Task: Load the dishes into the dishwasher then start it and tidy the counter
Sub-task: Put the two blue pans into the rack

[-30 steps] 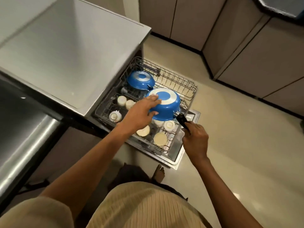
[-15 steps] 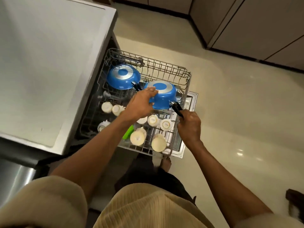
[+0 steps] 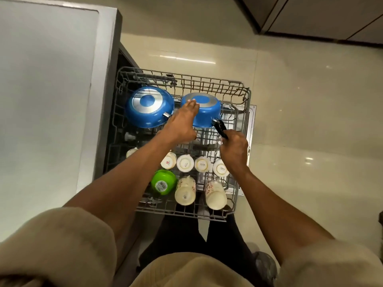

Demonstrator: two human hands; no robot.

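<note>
On the far left sits the grey counter (image 3: 45, 100), and just beside it the pulled-out dishwasher rack (image 3: 244, 154). One blue pan (image 3: 148, 108) lies upturned at the rack's far left. Left hand (image 3: 182, 126) flat, fingers straight, pressing the base of the second blue pan (image 3: 207, 112), upside down in the far middle. Right hand (image 3: 234, 150) curls round its black handle (image 3: 219, 127). Nearer: white cups (image 3: 185, 163), a green cup (image 3: 162, 182). Cream floor (image 3: 310, 141) stretches right; brown cabinets (image 3: 331, 15) stand far right.

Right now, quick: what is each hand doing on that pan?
Left hand: open, fingers laid flat on the upturned blue pan.
Right hand: closed around the pan's black handle.
</note>
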